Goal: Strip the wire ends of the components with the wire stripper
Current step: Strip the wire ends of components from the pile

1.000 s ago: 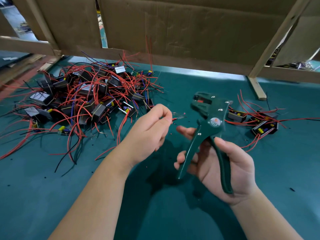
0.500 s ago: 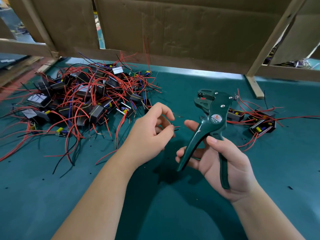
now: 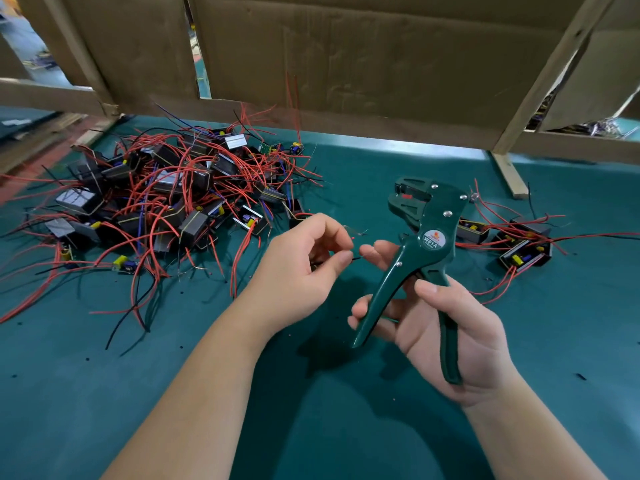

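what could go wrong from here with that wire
1. Only a short tip of the wire sticks out of the pinch of the left hand, so it might slip or seat badly in the wire stripper.
2. The right hand has a fingertip near that tip, which could get nipped.

"W01A" on wire stripper [image 3: 431, 237] round label

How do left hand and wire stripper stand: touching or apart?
Apart. Head view: a gap separates the left hand, pinching a wire, from the wire stripper gripped by the right hand.
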The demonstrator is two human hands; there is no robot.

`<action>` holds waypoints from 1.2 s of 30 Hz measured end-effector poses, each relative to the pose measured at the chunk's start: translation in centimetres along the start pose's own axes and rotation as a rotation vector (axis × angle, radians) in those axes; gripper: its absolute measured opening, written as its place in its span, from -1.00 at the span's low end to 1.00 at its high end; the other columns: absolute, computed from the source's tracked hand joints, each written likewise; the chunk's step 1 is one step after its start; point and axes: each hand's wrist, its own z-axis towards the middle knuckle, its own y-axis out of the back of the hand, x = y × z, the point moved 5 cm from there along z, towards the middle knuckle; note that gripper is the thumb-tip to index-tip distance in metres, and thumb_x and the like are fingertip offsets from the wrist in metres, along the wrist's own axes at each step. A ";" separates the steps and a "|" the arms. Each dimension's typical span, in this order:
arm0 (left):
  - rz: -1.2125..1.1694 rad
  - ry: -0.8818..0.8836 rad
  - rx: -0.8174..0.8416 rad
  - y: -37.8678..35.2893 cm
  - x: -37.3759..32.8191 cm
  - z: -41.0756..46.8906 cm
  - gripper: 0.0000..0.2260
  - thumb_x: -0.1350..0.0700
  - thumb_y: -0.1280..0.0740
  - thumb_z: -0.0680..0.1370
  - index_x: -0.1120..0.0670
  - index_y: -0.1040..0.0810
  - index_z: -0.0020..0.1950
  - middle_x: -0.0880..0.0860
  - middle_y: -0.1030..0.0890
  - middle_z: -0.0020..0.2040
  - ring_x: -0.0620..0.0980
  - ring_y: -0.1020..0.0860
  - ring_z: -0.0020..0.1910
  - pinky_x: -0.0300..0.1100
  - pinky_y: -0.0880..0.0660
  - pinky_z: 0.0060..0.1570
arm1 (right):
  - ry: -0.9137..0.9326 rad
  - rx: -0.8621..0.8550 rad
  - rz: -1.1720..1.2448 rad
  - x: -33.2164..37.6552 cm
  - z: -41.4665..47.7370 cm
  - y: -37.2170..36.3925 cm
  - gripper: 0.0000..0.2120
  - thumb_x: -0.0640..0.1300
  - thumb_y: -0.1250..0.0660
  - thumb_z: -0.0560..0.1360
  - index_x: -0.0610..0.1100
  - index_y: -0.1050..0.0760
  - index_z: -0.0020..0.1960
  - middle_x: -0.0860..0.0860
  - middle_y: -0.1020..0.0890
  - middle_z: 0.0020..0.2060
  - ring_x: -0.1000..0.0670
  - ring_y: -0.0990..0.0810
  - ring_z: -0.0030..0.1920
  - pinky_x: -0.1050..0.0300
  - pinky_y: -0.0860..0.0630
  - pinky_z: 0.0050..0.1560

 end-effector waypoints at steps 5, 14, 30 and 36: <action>0.051 -0.011 -0.009 0.0 0.2 0.1 -0.92 0.09 -0.34 0.46 -0.08 -0.49 -0.14 -0.24 -0.56 -0.27 -0.05 -0.49 -0.32 -0.31 -0.41 -0.27 | 0.009 -0.021 -0.047 0.2 0.0 0.4 -0.33 -0.16 -0.51 0.25 -0.35 -0.41 0.29 -0.25 -0.54 0.22 -0.30 -0.61 -0.17 -0.23 -0.55 -0.10; 0.318 -0.105 0.066 -0.2 -0.2 0.1 -0.92 -0.01 -0.29 0.55 -0.08 -0.52 -0.13 -0.12 -0.54 -0.35 -0.16 -0.45 -0.36 -0.24 -0.31 -0.20 | -0.014 -0.046 -0.059 0.1 -0.1 0.6 -0.45 -0.20 -0.39 0.32 -0.32 -0.47 0.30 -0.30 -0.57 -0.07 -0.31 -0.61 -0.17 -0.24 -0.56 -0.09; 0.198 -0.089 -0.178 1.8 -1.1 0.1 -0.83 0.15 -0.15 0.66 0.14 -0.42 -0.11 -0.12 -0.34 -0.30 -0.18 -0.31 -0.33 -0.39 -0.26 -0.27 | -0.284 0.100 -0.175 -0.7 -0.8 0.3 -0.33 -0.06 -0.57 0.29 -0.31 -0.46 0.30 -0.32 -0.56 -0.11 -0.33 -0.57 -0.22 -0.26 -0.51 -0.12; 0.176 -0.115 -0.168 1.5 -1.3 0.0 -0.84 0.14 -0.17 0.65 0.11 -0.42 -0.12 -0.14 -0.34 -0.34 -0.19 -0.32 -0.36 -0.39 -0.24 -0.30 | -0.258 0.114 -0.112 -0.9 -0.6 0.2 -0.33 -0.07 -0.56 0.31 -0.32 -0.45 0.31 -0.30 -0.55 -0.11 -0.33 -0.58 -0.20 -0.27 -0.51 -0.11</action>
